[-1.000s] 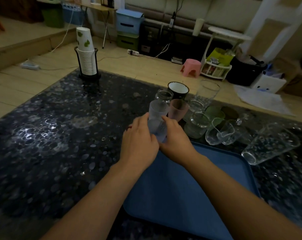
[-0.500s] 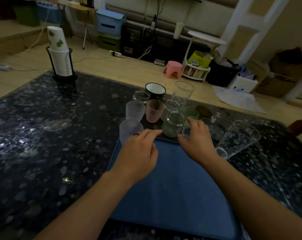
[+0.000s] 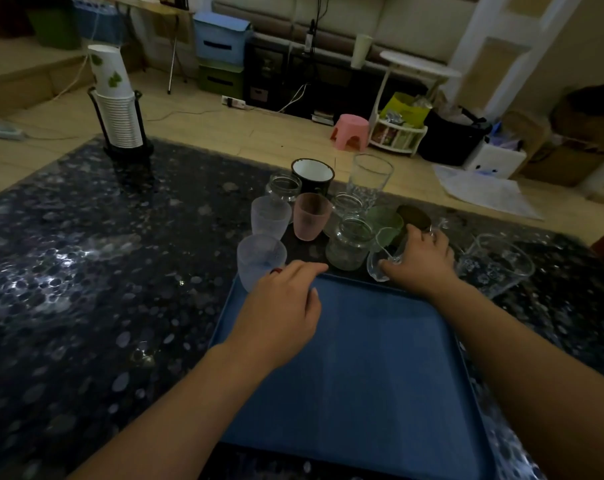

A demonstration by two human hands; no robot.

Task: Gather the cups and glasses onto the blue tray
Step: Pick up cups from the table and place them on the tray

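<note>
The blue tray (image 3: 362, 368) lies in front of me on the dark table. At its far left corner stands a frosted cup (image 3: 257, 261); my left hand (image 3: 279, 306) hovers right beside it with relaxed fingers. My right hand (image 3: 420, 263) grips a clear glass cup (image 3: 378, 268) lying on its side just beyond the tray's far edge. Behind stand another frosted cup (image 3: 271, 218), a pink cup (image 3: 311, 216), a black mug (image 3: 312, 174), a tall glass (image 3: 371, 178), glass jars (image 3: 349, 244), and a green cup (image 3: 387, 220). A large glass (image 3: 494, 265) lies tilted at right.
A stack of paper cups in a black holder (image 3: 117, 109) stands at the table's far left. The table (image 3: 86, 271) has a dark pebbled surface. Beyond its far edge are a pink stool (image 3: 350, 131) and boxes on the floor.
Both hands held a frosted cup a second ago. That cup now stands at the tray's corner, and my right hand has moved right and taken hold of the clear glass cup.
</note>
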